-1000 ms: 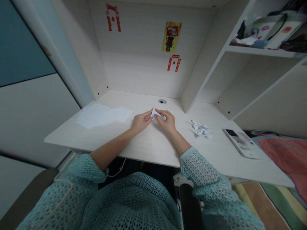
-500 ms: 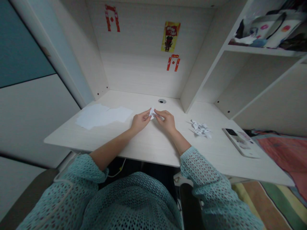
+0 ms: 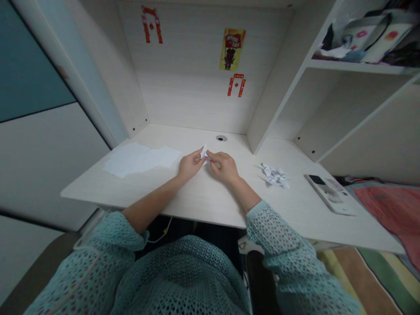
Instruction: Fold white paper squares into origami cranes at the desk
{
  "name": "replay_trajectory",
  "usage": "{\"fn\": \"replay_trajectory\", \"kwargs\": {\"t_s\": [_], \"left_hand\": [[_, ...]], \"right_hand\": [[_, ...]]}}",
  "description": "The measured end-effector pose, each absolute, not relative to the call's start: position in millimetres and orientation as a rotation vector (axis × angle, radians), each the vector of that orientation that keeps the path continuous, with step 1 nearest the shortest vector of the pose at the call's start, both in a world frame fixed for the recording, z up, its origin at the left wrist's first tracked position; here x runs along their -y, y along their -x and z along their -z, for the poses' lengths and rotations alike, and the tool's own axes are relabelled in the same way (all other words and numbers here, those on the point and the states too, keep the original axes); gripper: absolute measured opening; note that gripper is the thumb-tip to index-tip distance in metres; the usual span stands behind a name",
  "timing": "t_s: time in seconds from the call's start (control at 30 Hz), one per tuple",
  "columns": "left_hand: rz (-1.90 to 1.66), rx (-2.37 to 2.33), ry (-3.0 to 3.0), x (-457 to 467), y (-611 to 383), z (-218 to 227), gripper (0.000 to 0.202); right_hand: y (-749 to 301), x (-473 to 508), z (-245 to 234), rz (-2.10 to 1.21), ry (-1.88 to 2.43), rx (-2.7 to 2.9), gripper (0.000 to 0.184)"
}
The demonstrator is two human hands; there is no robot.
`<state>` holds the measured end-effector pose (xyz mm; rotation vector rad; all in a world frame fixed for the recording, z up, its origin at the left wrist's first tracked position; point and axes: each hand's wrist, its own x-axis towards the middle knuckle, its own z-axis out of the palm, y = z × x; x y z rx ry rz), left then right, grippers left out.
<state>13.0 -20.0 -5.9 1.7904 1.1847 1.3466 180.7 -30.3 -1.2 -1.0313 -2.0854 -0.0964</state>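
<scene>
A small folded piece of white paper (image 3: 204, 152) sits between my two hands at the middle of the pale wooden desk (image 3: 203, 197). My left hand (image 3: 189, 165) pinches its left side with fingertips closed. My right hand (image 3: 223, 166) pinches its right side, fingers curled over it. Both wrists rest low over the desktop. Most of the paper is hidden by my fingers.
Loose white sheets (image 3: 139, 158) lie at the desk's left. A heap of small folded paper pieces (image 3: 274, 175) lies to the right, with a phone (image 3: 329, 194) beyond it. A cable hole (image 3: 221, 138) is behind my hands. Shelves (image 3: 354, 70) rise at right.
Both hands have shifted slightly left with the paper, and its tip now stands a little more upright between the fingertips.
</scene>
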Motion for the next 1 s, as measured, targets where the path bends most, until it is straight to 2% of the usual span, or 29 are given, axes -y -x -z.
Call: {"fn": "replay_trajectory", "kwargs": {"t_s": [0.3,0.57,0.77,1.0], "left_hand": [[-1.329,-1.021,-1.722,10,-9,14,0.044],[-1.274,-0.931,-1.438,5,-9,8,0.046],[-1.209,-0.925,-1.352,6,-8,6,0.051],[-1.145,-0.838,-1.293,7,-11,6,0.046]], "right_hand": [[-181,32,-3,0.082,1.040,2.085,0.036],[-174,33,-5,-0.255,1.021,1.749,0.027],[-175,24,2,-0.469,0.982,1.645,0.043],[-174,20,7,-0.527,1.010,1.634,0.059]]}}
